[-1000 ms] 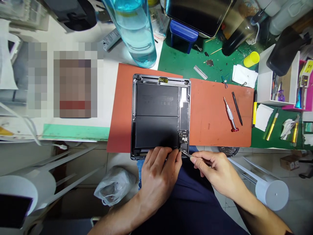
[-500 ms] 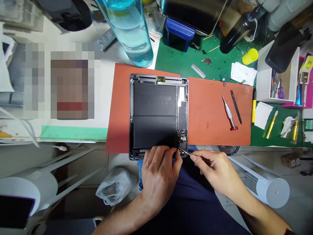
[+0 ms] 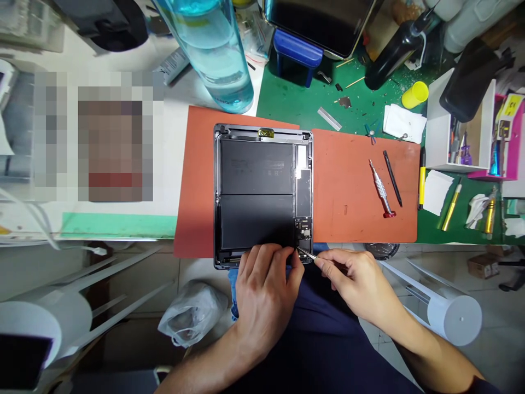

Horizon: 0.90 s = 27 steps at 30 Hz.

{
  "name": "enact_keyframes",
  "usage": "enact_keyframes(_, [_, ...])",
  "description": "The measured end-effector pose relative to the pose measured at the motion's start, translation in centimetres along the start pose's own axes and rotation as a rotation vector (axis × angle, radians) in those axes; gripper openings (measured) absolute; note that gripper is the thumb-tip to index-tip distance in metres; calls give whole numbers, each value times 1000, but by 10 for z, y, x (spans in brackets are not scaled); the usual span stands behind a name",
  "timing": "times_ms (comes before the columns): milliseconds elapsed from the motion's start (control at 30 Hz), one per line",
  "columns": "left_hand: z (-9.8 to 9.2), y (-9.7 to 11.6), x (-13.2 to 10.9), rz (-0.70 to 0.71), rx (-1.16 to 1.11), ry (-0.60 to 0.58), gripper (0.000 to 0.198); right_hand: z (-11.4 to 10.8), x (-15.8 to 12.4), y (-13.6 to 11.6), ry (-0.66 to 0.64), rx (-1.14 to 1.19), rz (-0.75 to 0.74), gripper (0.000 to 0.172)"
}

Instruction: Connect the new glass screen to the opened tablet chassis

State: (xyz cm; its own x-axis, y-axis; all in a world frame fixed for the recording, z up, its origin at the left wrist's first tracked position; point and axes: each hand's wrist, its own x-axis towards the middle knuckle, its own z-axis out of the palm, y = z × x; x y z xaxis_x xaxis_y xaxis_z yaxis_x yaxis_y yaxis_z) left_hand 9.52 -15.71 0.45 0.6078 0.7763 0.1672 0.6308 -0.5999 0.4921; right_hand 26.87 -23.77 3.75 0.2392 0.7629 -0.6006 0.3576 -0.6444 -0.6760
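Opened tablet (image 3: 262,194) lies on the orange mat (image 3: 361,219) at the desk's near edge, black battery cells exposed. Left hand (image 3: 264,295) rests on its lower edge, fingers flat. Right hand (image 3: 356,287) has a pinch grip on a thin metal tool (image 3: 307,254), tip at the tablet's lower right corner; screwdriver (image 3: 381,189) lies on the mat, well apart.

Nothing readable there: print on the battery (image 3: 257,164) was too faint, the yellow tag (image 3: 511,105) too small, and lettering low on the bottle (image 3: 213,54) was blurred.
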Motion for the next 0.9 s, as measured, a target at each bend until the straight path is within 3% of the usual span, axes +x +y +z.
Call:
enact_keyframes(533, [1,0,0,-36,-24,-27,6,1,-5,9,-1,78,9,34])
enact_keyframes(900, [1,1,3,-37,-19,-62,7,-2,-6,14,83,-74,-132,31])
